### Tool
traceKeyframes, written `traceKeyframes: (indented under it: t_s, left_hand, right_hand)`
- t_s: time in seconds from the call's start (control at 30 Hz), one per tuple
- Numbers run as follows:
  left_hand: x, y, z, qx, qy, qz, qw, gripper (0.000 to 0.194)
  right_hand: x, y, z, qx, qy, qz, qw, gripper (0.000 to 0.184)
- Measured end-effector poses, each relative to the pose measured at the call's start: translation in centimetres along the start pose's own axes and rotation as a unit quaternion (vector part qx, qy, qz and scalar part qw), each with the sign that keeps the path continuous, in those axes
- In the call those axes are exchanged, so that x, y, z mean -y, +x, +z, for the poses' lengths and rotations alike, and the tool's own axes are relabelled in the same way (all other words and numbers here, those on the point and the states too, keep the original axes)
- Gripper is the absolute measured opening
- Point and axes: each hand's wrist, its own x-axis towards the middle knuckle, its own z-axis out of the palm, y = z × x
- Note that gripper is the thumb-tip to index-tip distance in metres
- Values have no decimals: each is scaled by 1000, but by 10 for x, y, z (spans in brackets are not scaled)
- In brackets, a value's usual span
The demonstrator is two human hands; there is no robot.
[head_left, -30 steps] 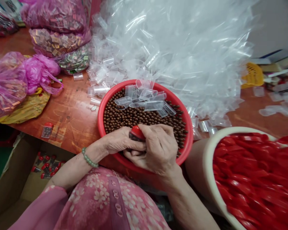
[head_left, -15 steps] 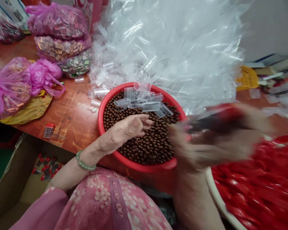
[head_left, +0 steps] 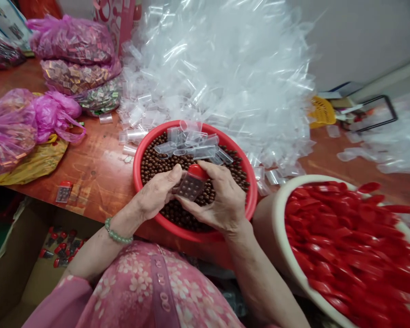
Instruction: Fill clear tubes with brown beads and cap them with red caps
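A small clear container [head_left: 190,187] of brown balls, capped in red [head_left: 197,171], is between my two hands above the red basin [head_left: 137,169]. My right hand [head_left: 223,198] grips it, with the index finger by the cap and the thumb under the lower end. At its left side, my left hand [head_left: 157,191] closes thumb and fingers on the edge; the fingertips are partly hidden. Brown balls [head_left: 153,169] fill the basin, and several clear empty tubes [head_left: 205,152] lie on them towards the back.
A pale tub [head_left: 278,218] heaped with red caps [head_left: 328,237] stands at right. Behind the basin rises a large pile of clear tubes [head_left: 225,68]. Pink bags [head_left: 78,41] sit at left. Another filled container [head_left: 64,192] lies near the table edge, above a cardboard box [head_left: 30,282] holding several more.
My right hand has moved left from beside the tub to over the basin, bringing the red-capped container. My left hand has closed on the container's edge. The view has shifted slightly right.
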Motion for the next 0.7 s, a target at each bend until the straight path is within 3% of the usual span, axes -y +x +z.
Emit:
traceKeyframes:
  t_s: [0.3, 0.57, 0.7]
  left_hand:
    - [10, 1, 17, -76, 4, -13, 997, 55]
    - [21, -20, 18, -206, 18, -11, 978, 50]
    - [12, -20, 22, -176, -36, -61, 982, 60]
  right_hand:
    - [12, 2, -4, 11, -21, -34, 999, 49]
    - [45, -3, -2, 22, -23, -43, 999, 41]
    - [37, 3, -4, 66, 36, -19, 997, 42]
